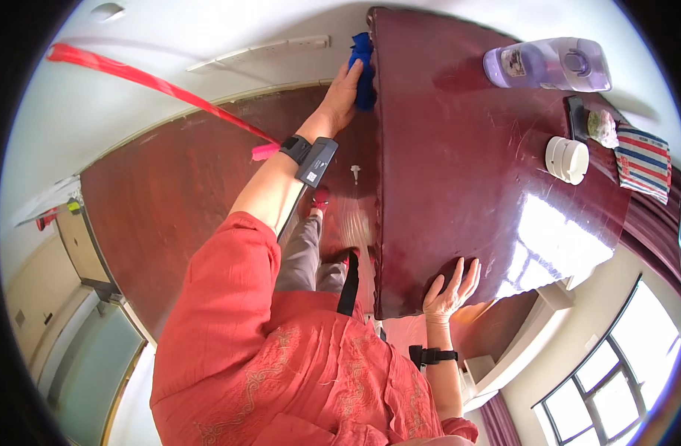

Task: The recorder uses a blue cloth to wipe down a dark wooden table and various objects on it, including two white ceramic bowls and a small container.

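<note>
My left hand (343, 92) is stretched far forward and grips a blue cloth (363, 75). That cloth lies against the scalloped edge of a dark red, glossy table (429, 167), near its far corner. My right hand (450, 290) rests palm down on the tabletop by the near edge, fingers spread, with nothing in it. A band is strapped around each forearm near the wrist; the left one carries a dark grey box.
On the table stand a translucent purple bottle (546, 64) and a white ribbed cup (566, 159). Beyond lie a black phone-like object (576, 117), a small wrapped item (601, 128) and a striped pouch (644, 161). A red-handled broom (167, 89) leans at left, near a wall-mounted power strip (262, 51).
</note>
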`<action>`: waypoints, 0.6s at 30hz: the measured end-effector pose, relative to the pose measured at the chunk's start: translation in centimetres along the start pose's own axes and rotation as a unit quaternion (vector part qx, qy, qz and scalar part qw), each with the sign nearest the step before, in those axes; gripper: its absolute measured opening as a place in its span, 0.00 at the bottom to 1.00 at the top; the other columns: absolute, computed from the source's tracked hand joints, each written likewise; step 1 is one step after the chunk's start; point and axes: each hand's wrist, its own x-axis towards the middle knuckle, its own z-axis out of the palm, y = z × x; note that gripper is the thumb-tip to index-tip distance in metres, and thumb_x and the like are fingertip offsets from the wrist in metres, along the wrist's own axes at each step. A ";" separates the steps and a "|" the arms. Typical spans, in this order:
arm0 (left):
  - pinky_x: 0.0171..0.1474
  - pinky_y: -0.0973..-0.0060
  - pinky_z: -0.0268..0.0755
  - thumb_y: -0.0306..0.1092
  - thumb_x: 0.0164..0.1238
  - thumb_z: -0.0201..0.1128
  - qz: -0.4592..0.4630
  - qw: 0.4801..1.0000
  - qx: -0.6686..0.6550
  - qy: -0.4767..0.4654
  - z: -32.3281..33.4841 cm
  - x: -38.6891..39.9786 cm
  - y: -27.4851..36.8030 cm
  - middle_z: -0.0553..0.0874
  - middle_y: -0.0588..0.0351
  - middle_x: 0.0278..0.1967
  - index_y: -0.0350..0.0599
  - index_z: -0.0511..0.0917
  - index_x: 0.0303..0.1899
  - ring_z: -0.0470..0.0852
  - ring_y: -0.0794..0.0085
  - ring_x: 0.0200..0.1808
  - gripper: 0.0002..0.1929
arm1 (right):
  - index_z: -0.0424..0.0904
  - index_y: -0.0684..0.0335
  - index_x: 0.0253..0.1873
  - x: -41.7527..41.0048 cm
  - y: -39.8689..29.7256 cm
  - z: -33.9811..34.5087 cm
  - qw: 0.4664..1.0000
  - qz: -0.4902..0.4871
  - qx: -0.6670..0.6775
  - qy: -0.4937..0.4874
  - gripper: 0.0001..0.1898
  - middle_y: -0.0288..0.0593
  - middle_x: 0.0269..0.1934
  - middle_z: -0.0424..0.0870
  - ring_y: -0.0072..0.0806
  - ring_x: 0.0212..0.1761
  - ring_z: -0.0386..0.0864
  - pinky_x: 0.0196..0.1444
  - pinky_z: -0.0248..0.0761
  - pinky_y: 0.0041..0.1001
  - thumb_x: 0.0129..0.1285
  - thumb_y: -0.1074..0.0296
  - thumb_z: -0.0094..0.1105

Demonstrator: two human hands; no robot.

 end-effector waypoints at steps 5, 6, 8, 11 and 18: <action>0.62 0.64 0.68 0.55 0.78 0.52 -0.052 0.992 0.096 0.068 -5.8 -0.7 -9.6 0.77 0.54 0.59 0.48 0.66 0.69 0.75 0.66 0.59 0.28 | 0.69 0.65 0.69 -0.3 0.2 0.1 1.000 0.001 0.000 -0.005 0.28 0.63 0.73 0.60 0.61 0.74 0.58 0.74 0.51 0.57 0.65 0.62 0.52; 0.65 0.62 0.66 0.48 0.76 0.55 -0.092 0.991 0.078 0.060 -5.2 -2.6 -11.4 0.74 0.49 0.63 0.45 0.62 0.71 0.73 0.60 0.63 0.29 | 0.69 0.66 0.69 -0.6 0.7 0.0 1.000 0.009 -0.007 -0.003 0.28 0.63 0.73 0.60 0.61 0.74 0.58 0.74 0.51 0.57 0.66 0.61 0.51; 0.71 0.58 0.61 0.32 0.69 0.58 -0.032 0.982 0.187 -0.025 -11.9 -5.9 -17.9 0.66 0.37 0.69 0.38 0.52 0.75 0.67 0.47 0.69 0.36 | 0.68 0.68 0.70 0.1 -0.4 0.0 1.000 -0.009 0.007 -0.009 0.28 0.64 0.73 0.59 0.61 0.75 0.57 0.74 0.51 0.55 0.68 0.60 0.49; 0.75 0.53 0.53 0.13 0.53 0.55 0.134 0.799 0.574 -0.121 -13.6 -13.0 -25.5 0.55 0.21 0.71 0.26 0.42 0.74 0.59 0.29 0.71 0.45 | 0.66 0.70 0.70 -0.2 0.2 -0.2 1.000 -0.004 -0.021 -0.023 0.28 0.66 0.73 0.58 0.60 0.75 0.57 0.75 0.50 0.53 0.71 0.59 0.47; 0.71 0.56 0.60 0.26 0.66 0.54 -0.027 0.848 0.515 -0.122 -12.9 -21.1 -27.6 0.65 0.31 0.68 0.33 0.51 0.75 0.66 0.40 0.69 0.36 | 0.65 0.68 0.72 -0.5 0.4 -0.3 1.000 0.010 -0.004 -0.027 0.27 0.65 0.75 0.55 0.58 0.77 0.56 0.75 0.50 0.52 0.72 0.61 0.45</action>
